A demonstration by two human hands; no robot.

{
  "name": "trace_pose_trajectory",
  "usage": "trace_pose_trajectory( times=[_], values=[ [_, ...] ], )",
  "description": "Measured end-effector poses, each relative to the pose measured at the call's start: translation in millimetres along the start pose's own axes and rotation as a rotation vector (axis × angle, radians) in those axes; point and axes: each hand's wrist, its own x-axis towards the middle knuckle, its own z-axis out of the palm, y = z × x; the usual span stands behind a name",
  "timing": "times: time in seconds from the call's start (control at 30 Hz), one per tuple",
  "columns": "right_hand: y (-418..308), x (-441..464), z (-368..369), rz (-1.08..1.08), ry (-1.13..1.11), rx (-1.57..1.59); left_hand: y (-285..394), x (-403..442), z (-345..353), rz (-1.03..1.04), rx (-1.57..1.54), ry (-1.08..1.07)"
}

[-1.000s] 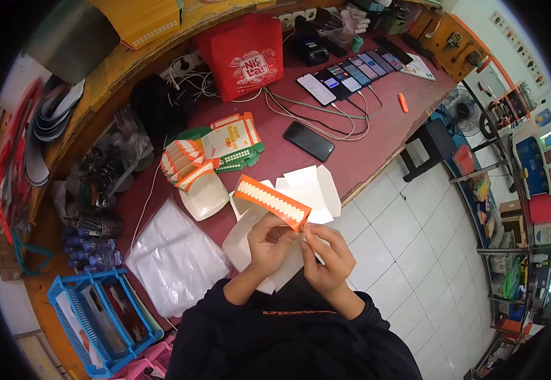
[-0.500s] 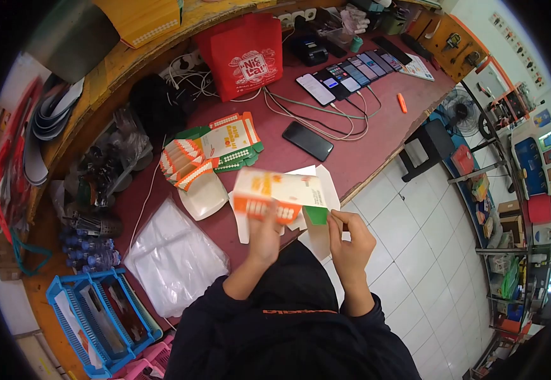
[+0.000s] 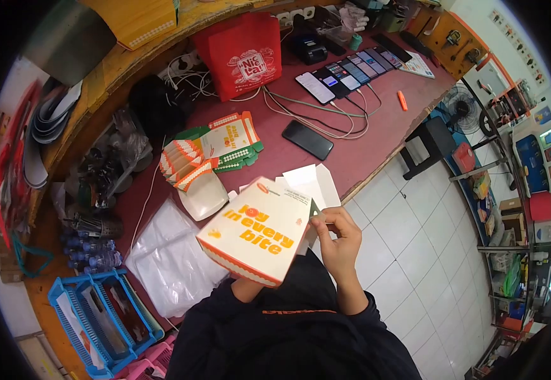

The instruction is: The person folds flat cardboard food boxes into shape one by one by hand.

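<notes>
A cardboard food box [image 3: 253,231], printed "Joy in every bite", is tilted in front of me with its lettered face up. My left hand [image 3: 248,289] supports it from underneath; the fingers are hidden behind the box, and only the wrist area shows. At the box's right corner, my right hand [image 3: 338,239] pinches a small dark green flap between thumb and fingertips. White card sheets [image 3: 307,183] lie on the table just behind the box. Left of them rests a cream-coloured container [image 3: 204,197], beside folded orange and green cartons [image 3: 221,142].
Clear plastic bags [image 3: 171,259] lie left, above a blue basket [image 3: 107,323]. A black phone [image 3: 307,140] lies behind the box, with a row of phones [image 3: 351,73] and cables farther back. A red bag [image 3: 240,57] stands at the back. The table edge drops to tiled floor on the right.
The box has turned so that its lettered face points up, and it has come closer to me. It now covers my left hand. My right hand has shifted slightly left, still at the green flap.
</notes>
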Motion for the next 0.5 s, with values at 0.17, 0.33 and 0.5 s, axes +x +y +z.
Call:
trace_pose_trajectory(
  times=[0.17, 0.33, 0.5],
  values=[
    [-5.2, -2.4, -8.1, -0.052, -0.122, -0.085, -10.8, -8.7, -3.4, -0.126, -0.634, 0.053],
    [-4.5, -5.7, 2.7, -0.163, -0.190, -0.285, -27.5, -11.8, 9.9, -0.210, -0.835, 0.090],
    [-3.5, -4.4, 4.8, 0.006, -0.046, -0.040, -22.1, -7.5, 8.8, -0.523, -0.795, -0.029]
  ],
)
